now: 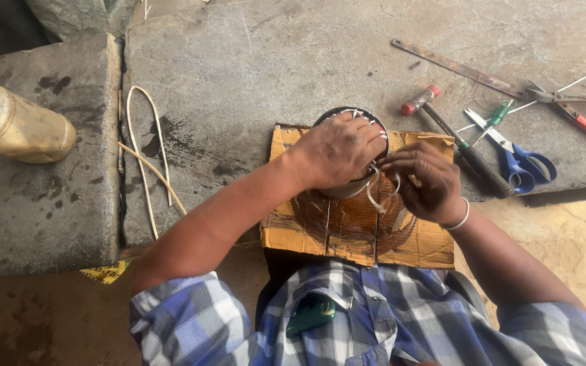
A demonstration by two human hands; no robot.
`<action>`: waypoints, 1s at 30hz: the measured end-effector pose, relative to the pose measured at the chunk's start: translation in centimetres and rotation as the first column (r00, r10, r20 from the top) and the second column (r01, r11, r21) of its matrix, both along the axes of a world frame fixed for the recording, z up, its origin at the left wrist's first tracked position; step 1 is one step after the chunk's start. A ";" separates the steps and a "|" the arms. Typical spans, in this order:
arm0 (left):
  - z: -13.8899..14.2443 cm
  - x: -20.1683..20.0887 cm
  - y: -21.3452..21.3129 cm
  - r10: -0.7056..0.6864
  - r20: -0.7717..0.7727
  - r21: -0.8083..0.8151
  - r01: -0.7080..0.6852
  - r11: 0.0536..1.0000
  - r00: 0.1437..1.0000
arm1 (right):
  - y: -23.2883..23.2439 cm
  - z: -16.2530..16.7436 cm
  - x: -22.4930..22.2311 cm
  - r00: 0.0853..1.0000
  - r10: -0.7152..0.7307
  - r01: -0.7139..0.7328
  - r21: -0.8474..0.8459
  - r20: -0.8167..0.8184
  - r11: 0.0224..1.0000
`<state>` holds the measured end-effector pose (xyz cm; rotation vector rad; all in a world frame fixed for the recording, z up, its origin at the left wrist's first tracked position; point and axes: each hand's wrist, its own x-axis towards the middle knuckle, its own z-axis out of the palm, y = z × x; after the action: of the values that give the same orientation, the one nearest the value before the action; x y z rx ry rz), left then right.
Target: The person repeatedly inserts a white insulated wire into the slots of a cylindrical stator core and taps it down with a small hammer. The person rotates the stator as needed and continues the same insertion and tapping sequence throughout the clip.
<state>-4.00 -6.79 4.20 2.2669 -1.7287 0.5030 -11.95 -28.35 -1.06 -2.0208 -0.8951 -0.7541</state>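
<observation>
The left hand (337, 150) lies palm-down over the top of a round wound coil (351, 154), fingers curled over its far rim and pressing it onto the sheet of cardboard (347, 227) beneath; the right hand (423, 181) sits just beside it on the near right, fingertips pinched on a loop of pale cord (378, 196) that runs in under the left hand's fingers. The coil stands between the two hands and is mostly hidden under the left one, only its dark rim with white and red turns showing beyond the knuckles. To do this well, I judge the left hand should keep firm, even downward pressure so the coil cannot turn or tip while the right hand pulls; the pull is best kept short and in line with the cord, drawn snug rather than jerked, since thin windings could be nicked or dragged out of place. Beyond the right hand, on the stone slab (252, 61), lie a hammer (459, 142), blue-handled scissors (513, 154), a green screwdriver (493, 116) and red-handled pliers (574, 108), near but apart from the work; well off past the left forearm lie loose pale strips (145, 152) and a plastic bottle (15, 125).
</observation>
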 end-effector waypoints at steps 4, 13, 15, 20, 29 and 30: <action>0.3 1.9 -1.5 0.003 0.286 0.180 -0.057 0.982 0.958 | -0.2 0.0 0.3 0.996 -0.063 0.067 0.064 -0.055 0.996; 1.0 2.0 0.1 0.290 -0.555 0.195 -0.218 0.956 0.779 | -0.2 -0.5 0.7 0.978 0.076 -0.044 0.165 -0.194 0.985; 1.0 0.9 0.0 0.394 -0.542 0.276 -0.286 0.918 0.742 | -0.2 -0.5 0.8 0.969 0.133 -0.097 0.175 -0.206 0.980; 0.2 0.2 0.2 0.375 -0.497 0.211 -0.310 0.927 0.782 | -0.7 0.2 1.5 0.976 0.165 -0.156 0.073 -0.141 0.985; 0.6 2.2 1.9 -0.002 -0.923 -0.080 -0.188 0.979 0.384 | -1.8 1.8 1.6 0.990 0.138 -0.127 -0.248 0.025 0.960; 1.0 2.9 2.4 0.101 -0.894 0.031 -0.166 0.986 0.436 | -1.8 1.8 1.5 0.990 0.137 -0.126 -0.251 0.027 0.960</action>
<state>-1.08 -4.41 5.20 1.9785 -0.9263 -0.5857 -10.43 -30.11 0.79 -2.1417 -1.1877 -0.6403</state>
